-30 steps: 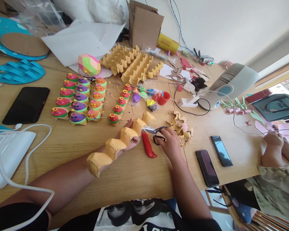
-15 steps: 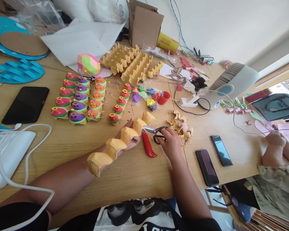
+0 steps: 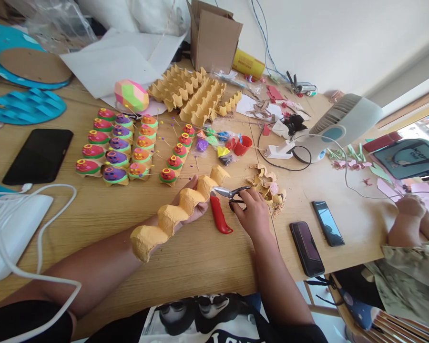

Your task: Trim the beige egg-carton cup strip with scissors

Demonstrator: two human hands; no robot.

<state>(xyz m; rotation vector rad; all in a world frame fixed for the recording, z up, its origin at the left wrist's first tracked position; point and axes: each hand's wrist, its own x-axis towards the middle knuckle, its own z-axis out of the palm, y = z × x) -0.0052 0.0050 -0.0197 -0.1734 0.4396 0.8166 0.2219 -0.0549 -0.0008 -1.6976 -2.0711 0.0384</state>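
Observation:
A strip of yellow egg carton (image 3: 173,218) with several humped cups lies along my left forearm, and my left hand (image 3: 199,209) grips it from beneath near its far end. Most of those fingers are hidden behind the strip. My right hand (image 3: 253,209) has its fingers in the black handles of a pair of scissors (image 3: 232,192). Their blades point left and meet the edge of the strip, close to its second cup from the far end. Just below the blades, a red curved utility knife (image 3: 219,214) rests on the table.
Rows of painted egg-carton caterpillars (image 3: 117,144) stand at the left, uncut egg trays (image 3: 200,93) behind. Carton scraps (image 3: 270,188) lie right of the scissors. Two phones (image 3: 307,248), a fan (image 3: 343,119) and another person's hands (image 3: 411,209) are rightward. A white cable (image 3: 39,228) crosses the left side.
Almost nothing differs. The fingers of my right hand have shifted slightly on the scissor handles; the strip and my left hand hold nearly the same place.

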